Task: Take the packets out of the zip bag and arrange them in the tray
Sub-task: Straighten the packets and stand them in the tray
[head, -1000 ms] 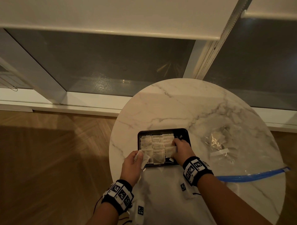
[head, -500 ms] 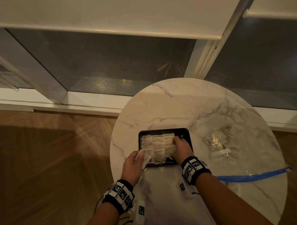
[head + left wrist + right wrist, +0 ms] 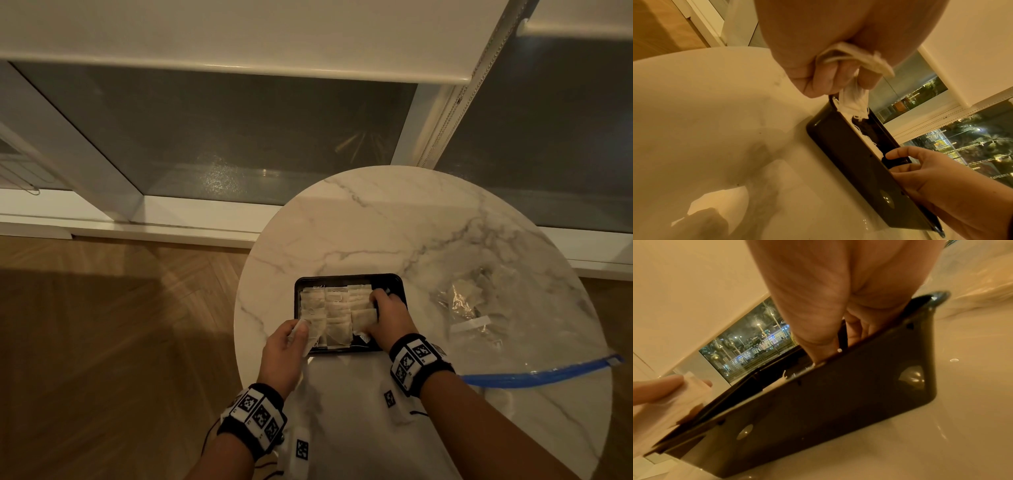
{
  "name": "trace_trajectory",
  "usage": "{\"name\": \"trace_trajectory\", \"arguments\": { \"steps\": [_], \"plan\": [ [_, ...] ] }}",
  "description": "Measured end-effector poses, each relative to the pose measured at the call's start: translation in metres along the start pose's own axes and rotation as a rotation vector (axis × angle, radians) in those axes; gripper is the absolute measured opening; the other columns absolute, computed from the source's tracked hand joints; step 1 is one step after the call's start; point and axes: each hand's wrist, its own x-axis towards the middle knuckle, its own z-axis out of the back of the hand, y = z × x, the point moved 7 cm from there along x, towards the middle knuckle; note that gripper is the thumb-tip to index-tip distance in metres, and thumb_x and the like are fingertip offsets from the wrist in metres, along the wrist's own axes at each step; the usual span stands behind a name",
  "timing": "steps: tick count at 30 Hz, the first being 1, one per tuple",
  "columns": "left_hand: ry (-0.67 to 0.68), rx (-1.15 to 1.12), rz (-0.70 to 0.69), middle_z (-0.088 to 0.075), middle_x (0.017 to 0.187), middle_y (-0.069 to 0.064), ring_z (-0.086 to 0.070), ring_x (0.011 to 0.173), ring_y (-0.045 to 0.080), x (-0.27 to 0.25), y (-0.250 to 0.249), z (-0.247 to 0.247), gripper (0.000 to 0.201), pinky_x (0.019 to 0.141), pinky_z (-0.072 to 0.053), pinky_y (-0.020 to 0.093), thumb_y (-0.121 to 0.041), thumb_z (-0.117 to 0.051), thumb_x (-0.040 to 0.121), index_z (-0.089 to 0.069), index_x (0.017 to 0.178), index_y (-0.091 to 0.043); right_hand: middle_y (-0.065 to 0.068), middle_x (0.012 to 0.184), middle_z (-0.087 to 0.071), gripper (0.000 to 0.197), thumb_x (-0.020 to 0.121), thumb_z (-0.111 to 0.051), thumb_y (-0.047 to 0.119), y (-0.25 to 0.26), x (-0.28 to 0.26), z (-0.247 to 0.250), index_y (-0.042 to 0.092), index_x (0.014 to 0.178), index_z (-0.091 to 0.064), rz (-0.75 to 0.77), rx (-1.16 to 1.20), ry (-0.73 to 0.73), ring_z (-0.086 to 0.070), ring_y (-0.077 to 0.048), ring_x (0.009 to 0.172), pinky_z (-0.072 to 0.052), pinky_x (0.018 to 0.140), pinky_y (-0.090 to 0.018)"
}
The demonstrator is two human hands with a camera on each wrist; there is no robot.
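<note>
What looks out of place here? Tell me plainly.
Little stands out. The packets in the tray lie in overlapping rows, with loose strings straggling over them. The left hand holds crumpled packets at the tray's near left corner. The zip bag lies open and rumpled on the table.

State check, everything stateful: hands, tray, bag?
Left hand: grips a packet at the tray's near-left corner.
Right hand: fingers curled on the tray's packets; grip unclear.
Tray: flat on the table, mostly filled.
Zip bag: flat on the table, right of the tray, some packets inside.
</note>
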Motion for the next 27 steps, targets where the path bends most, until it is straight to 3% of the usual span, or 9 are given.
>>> {"name": "trace_trajectory", "arguments": {
  "steps": [3,5,9,12,14,17,20,24,27],
  "plan": [
    [-0.017,-0.015,-0.011,-0.075,0.097,-0.01,-0.069,0.092,0.004,0.0,-0.004,0.001,0.018,0.086,-0.055,0.032,-0.034,-0.054,0.1,-0.071,0.102,-0.029,-0.005,0.11,-0.048,0.042,0.076,-0.067,0.002,0.005,-0.005,0.01,0.018,0.112,-0.051,0.028,0.018,-0.017,-0.053,-0.023,0.095,-0.045,0.08,-0.025],
    [-0.032,-0.056,-0.013,-0.075,0.098,-0.006,-0.069,0.094,0.009,0.001,-0.005,0.001,0.018,0.087,-0.056,0.034,-0.032,-0.056,0.099,-0.073,0.101,-0.027,-0.003,0.106,-0.048,0.037,0.08,-0.065,0.007,0.009,-0.009,0.018,0.018,0.113,-0.051,0.052,0.022,-0.046,-0.052,-0.02,0.091,-0.046,0.079,-0.027],
    [-0.03,-0.147,-0.047,-0.076,0.094,-0.003,-0.07,0.091,0.01,0.0,-0.021,-0.003,0.017,0.077,-0.054,0.02,-0.024,-0.057,0.099,-0.073,0.099,-0.018,0.004,0.094,-0.057,0.019,0.088,-0.064,0.024,0.018,-0.02,0.03,0.017,0.106,-0.061,0.079,0.122,-0.099,-0.054,-0.012,0.082,-0.045,0.073,-0.022],
    [-0.019,-0.184,-0.056,-0.075,0.095,0.002,-0.069,0.093,0.014,-0.001,-0.026,-0.009,0.014,0.08,-0.056,0.024,-0.021,-0.061,0.097,-0.073,0.1,-0.015,0.005,0.09,-0.068,0.017,0.09,-0.066,0.032,0.031,-0.03,0.019,0.02,0.102,-0.069,0.085,0.42,0.123,-0.064,-0.008,0.082,-0.053,0.072,-0.021],
    [0.0,-0.211,-0.031,-0.076,0.096,0.006,-0.07,0.095,0.022,-0.001,-0.026,-0.016,0.013,0.085,-0.058,0.033,-0.019,-0.064,0.095,-0.073,0.102,-0.013,0.001,0.09,-0.07,0.015,0.088,-0.07,0.028,0.04,-0.039,0.009,0.022,0.102,-0.069,0.092,0.602,0.264,-0.068,-0.012,0.083,-0.057,0.069,-0.025],
    [0.027,-0.252,-0.014,-0.076,0.096,0.01,-0.071,0.095,0.03,-0.003,-0.029,-0.026,0.011,0.088,-0.058,0.04,-0.014,-0.066,0.093,-0.073,0.101,-0.009,-0.004,0.082,-0.068,0.013,0.086,-0.073,0.013,0.043,-0.044,0.006,0.019,0.096,-0.067,0.093,0.745,0.289,-0.067,-0.015,0.075,-0.058,0.065,-0.028],
    [0.062,-0.258,-0.005,-0.077,0.095,0.008,-0.072,0.094,0.026,-0.005,-0.031,-0.035,0.011,0.088,-0.058,0.037,-0.013,-0.069,0.091,-0.073,0.101,-0.009,-0.003,0.077,-0.065,0.01,0.086,-0.072,0.01,0.038,-0.043,0.007,0.012,0.095,-0.067,0.087,0.733,0.26,-0.063,-0.01,0.069,-0.057,0.062,-0.027],
    [0.029,-0.229,0.027,-0.076,0.091,0.008,-0.071,0.088,0.021,-0.004,-0.027,-0.036,0.008,0.083,-0.058,0.031,-0.016,-0.072,0.089,-0.072,0.096,-0.014,-0.008,0.084,-0.068,0.008,0.088,-0.07,0.013,0.028,-0.039,0.011,0.016,0.096,-0.068,0.067,0.645,0.225,-0.064,-0.013,0.072,-0.058,0.064,-0.029],
    [-0.039,-0.223,0.039,-0.075,0.091,0.008,-0.069,0.085,0.016,-0.004,-0.027,-0.026,0.007,0.077,-0.057,0.023,-0.015,-0.067,0.092,-0.072,0.096,-0.012,0.002,0.084,-0.063,0.009,0.092,-0.063,0.015,0.02,-0.035,0.029,0.023,0.094,-0.064,0.075,0.46,0.072,-0.06,-0.012,0.075,-0.054,0.069,-0.025]
  ]
}}
